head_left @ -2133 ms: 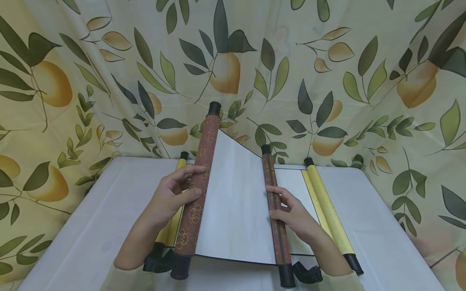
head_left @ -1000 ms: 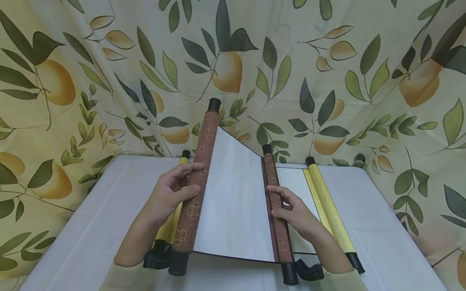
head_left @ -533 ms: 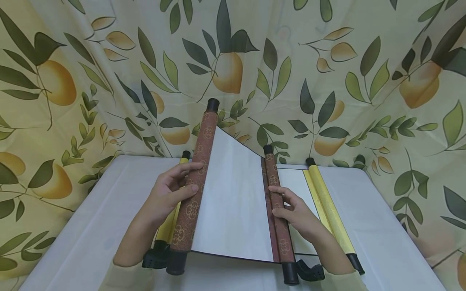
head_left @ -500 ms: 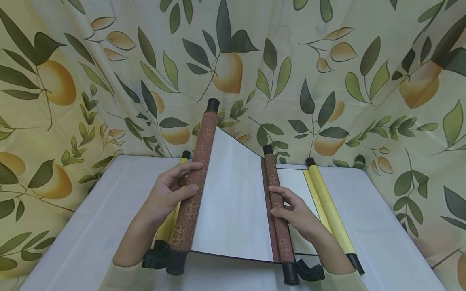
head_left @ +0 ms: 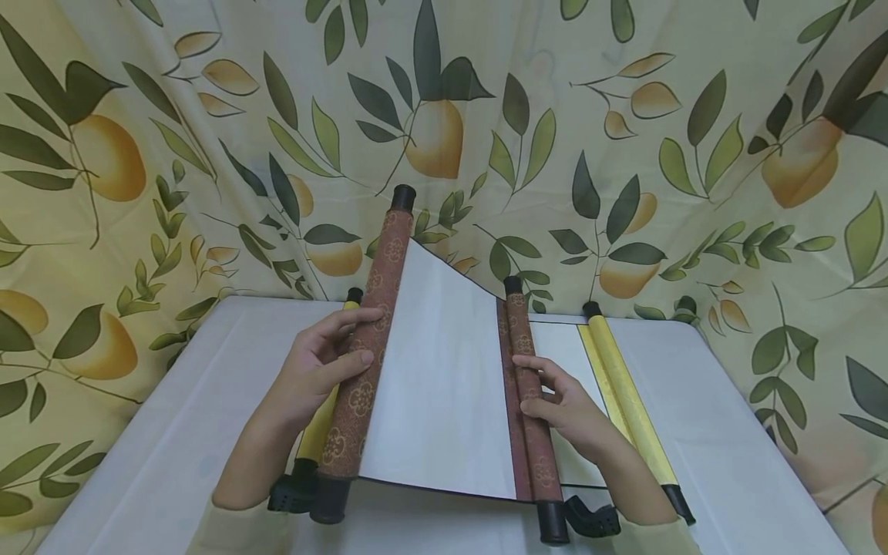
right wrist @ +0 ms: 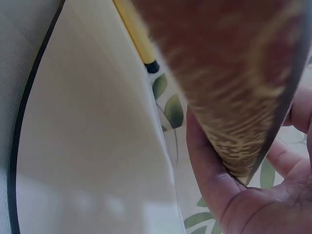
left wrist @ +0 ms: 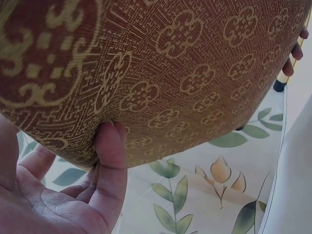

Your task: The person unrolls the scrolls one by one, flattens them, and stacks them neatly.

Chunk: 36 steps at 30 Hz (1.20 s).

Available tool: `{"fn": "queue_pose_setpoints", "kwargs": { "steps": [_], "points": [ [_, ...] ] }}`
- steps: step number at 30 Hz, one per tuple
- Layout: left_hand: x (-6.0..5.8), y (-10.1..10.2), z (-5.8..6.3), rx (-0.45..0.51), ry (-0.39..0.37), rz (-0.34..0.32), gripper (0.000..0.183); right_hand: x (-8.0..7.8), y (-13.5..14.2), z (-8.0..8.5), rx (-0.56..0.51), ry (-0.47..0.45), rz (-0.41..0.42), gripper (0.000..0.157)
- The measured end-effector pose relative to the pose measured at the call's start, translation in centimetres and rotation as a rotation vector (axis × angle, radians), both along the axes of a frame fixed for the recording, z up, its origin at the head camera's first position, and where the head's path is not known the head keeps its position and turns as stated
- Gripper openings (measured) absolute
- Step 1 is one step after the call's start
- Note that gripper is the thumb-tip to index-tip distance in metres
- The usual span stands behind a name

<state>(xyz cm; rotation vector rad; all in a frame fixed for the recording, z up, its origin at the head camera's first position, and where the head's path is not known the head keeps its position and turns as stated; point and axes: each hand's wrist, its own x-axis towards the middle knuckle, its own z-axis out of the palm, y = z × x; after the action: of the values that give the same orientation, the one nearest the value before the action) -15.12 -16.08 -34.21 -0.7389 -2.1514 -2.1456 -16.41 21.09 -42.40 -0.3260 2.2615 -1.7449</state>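
A red-brown hanging scroll with gold flower patterns and black end knobs is held up, partly unrolled, above the table. Its white sheet (head_left: 437, 385) spans between a thick left roll (head_left: 352, 420) and a thinner right roller (head_left: 539, 455). My left hand (head_left: 315, 374) grips the left roll, thumb and fingers around its middle; the left wrist view has the thumb (left wrist: 111, 156) pressed on the patterned cloth (left wrist: 195, 83). My right hand (head_left: 565, 405) pinches the right roller midway, also seen below the cloth (right wrist: 229, 63) in the right wrist view.
Behind lies a yellow scroll on the white table (head_left: 735, 432), its right roller (head_left: 638, 416) and partly hidden left roller (head_left: 317, 435) flanking a white sheet. Black curved pieces (head_left: 294, 493) sit near both wrists. A fruit-and-leaf patterned curtain (head_left: 229, 154) hangs at the back.
My left hand has drifted slightly left with the thick roll. The right roller has turned in my right hand, and a brown strip now shows between it and the white sheet.
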Motion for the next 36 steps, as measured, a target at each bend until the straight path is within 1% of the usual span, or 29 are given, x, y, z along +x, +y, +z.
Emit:
{"fn": "queue_pose_setpoints", "kwargs": {
  "steps": [3, 7, 10, 15, 20, 24, 27, 31, 32, 36],
  "points": [
    [0.1, -0.1, 0.1, -0.004, 0.015, 0.003, 0.045, 0.1, 0.0, 0.1, 0.004, -0.002, -0.006, 0.062],
    [0.1, -0.2, 0.2, 0.000, 0.028, -0.004, 0.044, 0.1, 0.0, 0.3, 0.025, 0.004, 0.005, 0.062],
    [0.3, -0.4, 0.0, 0.001, 0.018, -0.001, 0.045, -0.1, 0.0, 0.6, 0.041, -0.006, 0.022, 0.062],
    [0.5, -0.9, -0.1, -0.008, -0.012, 0.021, 0.045, -0.2, 0.1, 1.1, 0.061, -0.019, 0.023, 0.064],
    [0.3, -1.2, -0.2, -0.048, -0.009, 0.009, 0.044, 0.0, 0.5, 1.5, 0.076, -0.027, 0.012, 0.064],
    [0.0, -1.4, -0.5, -0.136, -0.025, 0.020, 0.045, 0.0, 0.7, 1.7, 0.085, -0.032, 0.009, 0.063],
    [-0.4, -1.5, -1.1, -0.232, -0.039, 0.054, 0.044, 0.0, 0.8, 1.8, 0.090, -0.034, 0.008, 0.063],
    [-1.3, -1.5, -2.2, -0.340, -0.043, 0.106, 0.028, -0.1, 1.1, 1.8, 0.094, -0.027, 0.005, 0.063],
    [-1.5, -1.6, -2.5, -0.359, -0.036, 0.110, 0.026, -0.1, 1.1, 1.8, 0.097, -0.023, 0.003, 0.063],
    [-2.1, -2.0, -3.3, -0.440, -0.019, 0.113, 0.034, -0.2, 1.3, 1.9, 0.094, -0.024, 0.006, 0.064]
  ]
}}
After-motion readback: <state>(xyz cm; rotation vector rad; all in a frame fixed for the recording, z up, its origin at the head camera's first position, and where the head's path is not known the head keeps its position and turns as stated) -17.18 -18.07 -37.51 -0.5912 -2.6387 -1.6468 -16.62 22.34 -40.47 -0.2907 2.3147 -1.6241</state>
